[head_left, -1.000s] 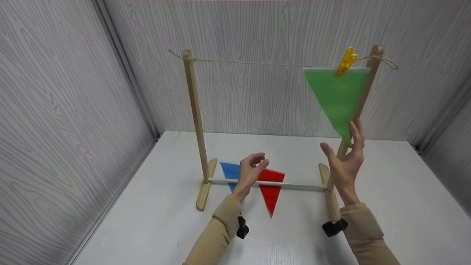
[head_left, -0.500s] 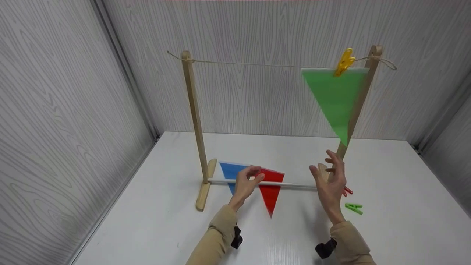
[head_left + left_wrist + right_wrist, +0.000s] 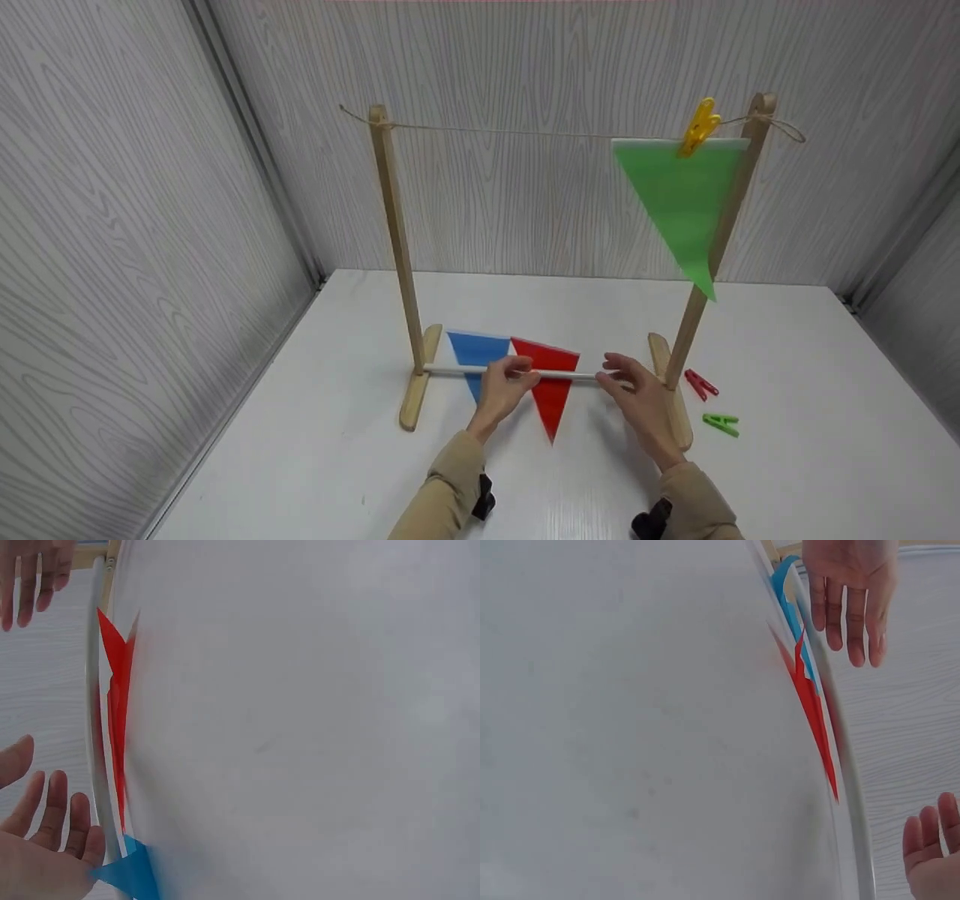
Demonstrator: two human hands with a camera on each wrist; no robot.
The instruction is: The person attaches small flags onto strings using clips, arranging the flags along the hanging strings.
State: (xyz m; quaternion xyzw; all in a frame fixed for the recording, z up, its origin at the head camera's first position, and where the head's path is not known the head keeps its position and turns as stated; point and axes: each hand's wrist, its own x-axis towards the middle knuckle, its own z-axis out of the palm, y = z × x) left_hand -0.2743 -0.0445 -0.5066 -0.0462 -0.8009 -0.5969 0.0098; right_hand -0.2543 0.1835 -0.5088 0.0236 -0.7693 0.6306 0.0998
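Observation:
In the head view the left hand [image 3: 504, 390] hovers over the red pennant [image 3: 551, 409] and blue pennant [image 3: 466, 348], fingers loosely bent, holding nothing. The right hand [image 3: 637, 397] is beside the right end of the white rod [image 3: 450, 368], also holding nothing. Both pennants lie on the table under the rod. A green pennant [image 3: 675, 195] hangs from the string [image 3: 510, 132] by a yellow clip [image 3: 700, 127] near the right post. In the left wrist view the left hand [image 3: 49, 847] shows spread fingers; in the right wrist view the right hand [image 3: 934, 859] is partly cut off.
Wooden posts [image 3: 397, 232] stand left and right on wooden feet [image 3: 412, 399], joined by the rod low down. A red clip [image 3: 700, 385] and a green clip [image 3: 721, 424] lie on the white table [image 3: 315, 442], right of the right post. Wood-grain panels surround the table.
The right hand has come down from the green pennant's tip and moved left to the rod, uncovering the red and green clips. The left hand has lowered a little.

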